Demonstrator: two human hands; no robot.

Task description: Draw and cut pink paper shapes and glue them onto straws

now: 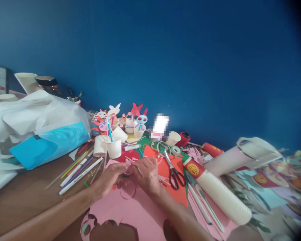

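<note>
My left hand (109, 179) and my right hand (147, 174) meet over a pink paper sheet (130, 212) with curved pieces cut from its front edge. Between the fingertips of both hands is a small pink paper cutout (128, 169), with some marks on it; my fingers cover much of it. Both hands are closed on it. Below them on the sheet shows a drawn circle outline (127, 189). To the right of my right hand, black-handled scissors (175, 172) lie on orange paper (182, 194).
Behind my hands stand white paper cups (114, 147) and paper animal figures in cups (139, 129). Pens and pencils (80, 175) lie to the left, beside a plastic bag (40, 110). A long stack of paper cups (223, 192) lies on the right. A blue wall (190, 60) closes the back.
</note>
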